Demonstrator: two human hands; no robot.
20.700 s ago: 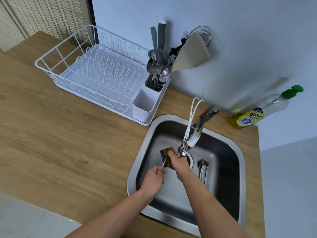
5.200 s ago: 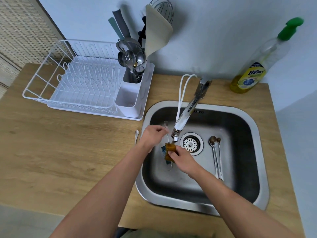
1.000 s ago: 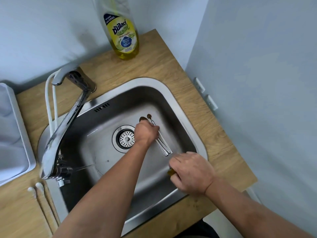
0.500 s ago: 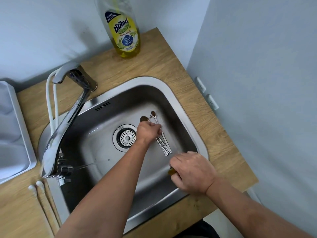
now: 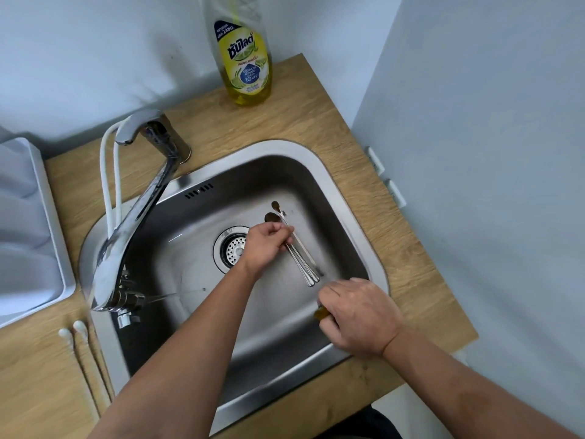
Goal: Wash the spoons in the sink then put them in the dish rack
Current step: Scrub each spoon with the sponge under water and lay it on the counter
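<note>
Sink (image 5: 345, 198): steel basin set in the wooden tabletop (image 5: 316, 122); all places below are given from it

Spoons (image 5: 300, 258): two, dark-bowled, side by side on the basin floor, just right of the drain (image 5: 232, 248), handles pointing toward the near rim

Left hand (image 5: 266, 245): over the drain's right edge, fingers (image 5: 286, 231) curled round the spoon handles near the bowls; whether it has one or both I cannot tell

Right hand (image 5: 361, 315): at the near right corner, fingers closed on a brown sponge (image 5: 321, 313), mostly hidden

Tap (image 5: 136, 217): reaches over the left side; thin jet sprays sideways from its head

White spoons (image 5: 79, 350): two, on the tabletop left of the basin

Rack tray (image 5: 34, 236): white, far left, only its edge in view

Soap bottle (image 5: 243, 55): yellow, behind the basin at the wall

Hazards, as judged:
- wet, thin handles lying together: a pinch may lift both or drop one, likely toward the drain
- sideways jet may wet the tabletop and the white spoons
- rack is out of sight, so the carry across the tap risks a knock
</note>
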